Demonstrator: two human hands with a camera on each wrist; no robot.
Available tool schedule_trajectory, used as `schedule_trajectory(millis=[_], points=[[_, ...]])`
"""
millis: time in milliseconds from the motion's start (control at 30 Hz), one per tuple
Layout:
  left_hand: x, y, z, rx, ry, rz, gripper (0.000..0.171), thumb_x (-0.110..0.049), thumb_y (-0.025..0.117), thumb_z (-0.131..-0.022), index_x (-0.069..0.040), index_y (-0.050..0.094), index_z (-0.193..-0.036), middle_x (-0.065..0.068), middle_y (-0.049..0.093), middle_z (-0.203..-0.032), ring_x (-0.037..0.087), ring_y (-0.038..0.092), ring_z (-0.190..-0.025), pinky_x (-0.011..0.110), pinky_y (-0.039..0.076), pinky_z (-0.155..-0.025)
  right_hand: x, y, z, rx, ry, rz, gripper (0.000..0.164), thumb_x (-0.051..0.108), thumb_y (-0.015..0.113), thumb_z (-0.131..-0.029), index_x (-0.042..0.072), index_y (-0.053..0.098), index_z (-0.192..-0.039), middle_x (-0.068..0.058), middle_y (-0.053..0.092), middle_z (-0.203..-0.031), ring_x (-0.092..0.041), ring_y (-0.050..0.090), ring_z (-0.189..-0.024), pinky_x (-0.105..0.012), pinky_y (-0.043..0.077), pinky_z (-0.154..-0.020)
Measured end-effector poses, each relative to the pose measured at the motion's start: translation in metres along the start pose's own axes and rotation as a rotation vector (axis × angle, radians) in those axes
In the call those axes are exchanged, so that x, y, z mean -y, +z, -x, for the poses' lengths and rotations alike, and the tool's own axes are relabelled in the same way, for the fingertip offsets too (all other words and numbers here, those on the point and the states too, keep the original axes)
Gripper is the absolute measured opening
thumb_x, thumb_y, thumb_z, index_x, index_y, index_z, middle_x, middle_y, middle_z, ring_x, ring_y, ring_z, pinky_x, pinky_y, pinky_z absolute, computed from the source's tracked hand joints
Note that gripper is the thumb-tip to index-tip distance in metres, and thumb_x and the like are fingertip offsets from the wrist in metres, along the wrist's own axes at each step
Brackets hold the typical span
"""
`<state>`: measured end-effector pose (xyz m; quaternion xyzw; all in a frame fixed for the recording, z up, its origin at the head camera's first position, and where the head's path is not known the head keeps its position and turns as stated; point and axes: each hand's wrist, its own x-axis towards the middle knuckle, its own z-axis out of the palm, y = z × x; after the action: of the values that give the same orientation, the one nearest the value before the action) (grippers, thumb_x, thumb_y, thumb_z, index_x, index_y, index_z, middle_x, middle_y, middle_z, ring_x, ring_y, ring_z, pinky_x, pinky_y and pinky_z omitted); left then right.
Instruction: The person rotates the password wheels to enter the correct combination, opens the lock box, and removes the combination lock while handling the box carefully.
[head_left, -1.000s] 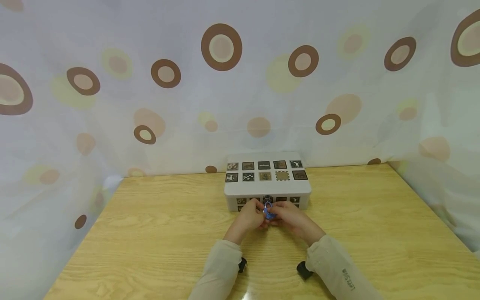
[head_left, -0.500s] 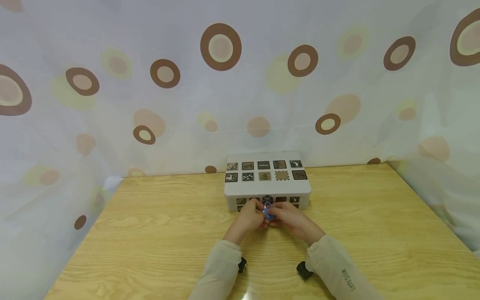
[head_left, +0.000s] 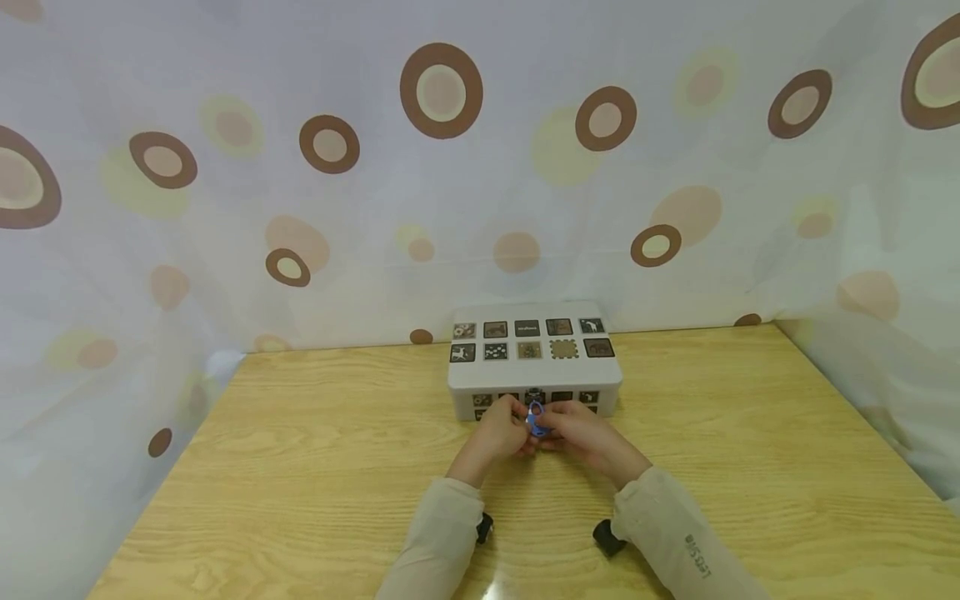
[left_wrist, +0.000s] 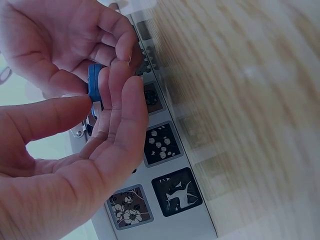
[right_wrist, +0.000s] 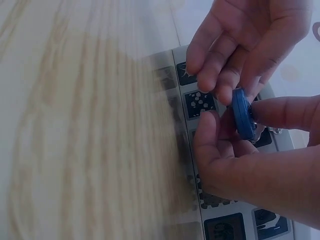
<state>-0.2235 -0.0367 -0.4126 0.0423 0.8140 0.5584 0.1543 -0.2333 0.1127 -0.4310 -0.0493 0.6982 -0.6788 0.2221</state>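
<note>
Padlock (head_left: 536,419): small, blue body, flat and rounded in outline; edge-on in both wrist views (left_wrist: 95,83) (right_wrist: 242,113), where it reads as a thin blue disc. A bit of silver metal shows just under it in the right wrist view; too small to say what it is. It sits at the front face of the box (head_left: 535,360), at the centre of that face, directly at 6 o'clock from the dark latch on the box.

Left hand (head_left: 498,433): thumb and fingertips pinch the padlock from its 9 o'clock side; fingers curled toward the thumb, seen clearly in the left wrist view (left_wrist: 75,160).

Right hand (head_left: 585,435): thumb and forefinger pinch the padlock from its 3 o'clock side (right_wrist: 250,165). The two hands meet fingertip to fingertip round the lock.

Box: pale grey, low, rectangular, lid down. Lid carries two rows of five dark square picture tiles; more tiles run along the front wall. Flowers, spots and a deer-like figure can be made out on the tiles in the left wrist view.

Table (head_left: 300,467): light wood grain. Box stands toward its 12 o'clock edge, against the curtain (head_left: 442,167), white with brown and yellow rings.

Obstruction: both hands cover most of the padlock and the middle of the box front in the head view. Sleeves (head_left: 442,533) beige, each with a dark wrist unit.
</note>
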Motion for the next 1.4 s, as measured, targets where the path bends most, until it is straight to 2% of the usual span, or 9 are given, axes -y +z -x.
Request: schedule_trajectory(millis=[400, 667, 933, 1400], points=[[0.0, 0.0, 0.001, -0.004, 0.006, -0.004, 0.012, 0.011, 0.051, -0.091, 0.005, 0.05, -0.101, 0.022, 0.066, -0.076, 0.039, 0.069, -0.075, 0.039, 0.058, -0.062, -0.003, 0.001, -0.001, -0.008, -0.003, 0.017, 0.029, 0.002, 0.042, -0.098, -0.02, 0.049, -0.115, -0.008, 0.06, -0.091, -0.01, 0.06, -0.076, -0.025, 0.054, -0.074], [0.0, 0.0, 0.001, -0.002, 0.002, 0.006, 0.013, 0.011, 0.051, -0.091, 0.005, 0.049, -0.103, 0.021, 0.065, -0.076, 0.039, 0.069, -0.075, 0.038, 0.058, -0.062, 0.0, -0.004, 0.001, 0.016, -0.006, -0.056, 0.034, 0.008, 0.042, -0.1, -0.023, 0.05, -0.114, -0.004, 0.063, -0.084, -0.01, 0.062, -0.072, -0.023, 0.054, -0.071], [0.001, 0.001, 0.001, -0.007, -0.011, 0.017, 0.013, 0.011, 0.051, -0.091, 0.004, 0.049, -0.102, 0.019, 0.065, -0.074, 0.037, 0.069, -0.072, 0.038, 0.058, -0.062, 0.001, -0.01, 0.001, 0.028, 0.019, 0.008, 0.039, 0.004, 0.043, -0.097, -0.024, 0.044, -0.123, -0.007, 0.061, -0.093, -0.011, 0.06, -0.077, -0.025, 0.054, -0.075], [0.0, 0.001, -0.001, -0.004, -0.014, 0.015, 0.014, 0.011, 0.051, -0.091, 0.004, 0.049, -0.102, 0.021, 0.065, -0.076, 0.038, 0.069, -0.074, 0.037, 0.058, -0.062, 0.0, -0.012, -0.003, 0.03, 0.034, 0.039, 0.039, 0.005, 0.045, -0.096, -0.023, 0.043, -0.123, -0.008, 0.061, -0.094, -0.011, 0.06, -0.079, -0.026, 0.054, -0.077]])
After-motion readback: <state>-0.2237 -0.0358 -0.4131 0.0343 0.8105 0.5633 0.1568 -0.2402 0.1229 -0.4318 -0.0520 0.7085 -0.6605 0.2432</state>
